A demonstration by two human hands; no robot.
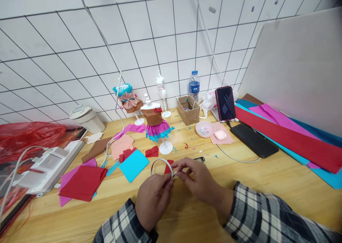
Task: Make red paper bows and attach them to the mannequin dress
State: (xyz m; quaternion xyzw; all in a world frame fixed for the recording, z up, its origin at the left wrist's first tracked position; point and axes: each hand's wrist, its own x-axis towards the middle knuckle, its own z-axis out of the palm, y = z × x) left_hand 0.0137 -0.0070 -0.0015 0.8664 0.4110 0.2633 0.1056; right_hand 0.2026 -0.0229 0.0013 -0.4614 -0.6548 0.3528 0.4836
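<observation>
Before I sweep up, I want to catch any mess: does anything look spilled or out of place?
Yes: red scraps and tiny blue bits lie strewn on the table near the pink bowl, apparently stray offcuts. Nothing looks clearly damaged.

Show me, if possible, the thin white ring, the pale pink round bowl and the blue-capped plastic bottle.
Thin white ring (161,159): head view, its top edge.
Pale pink round bowl (205,135): head view, its front wall.
Blue-capped plastic bottle (194,87): head view, its label.

Ring (171,169) is wht, sleeves (253,211) blk/wht plaid, skirt (158,129) purple w/ blue trim (153,137).
</observation>
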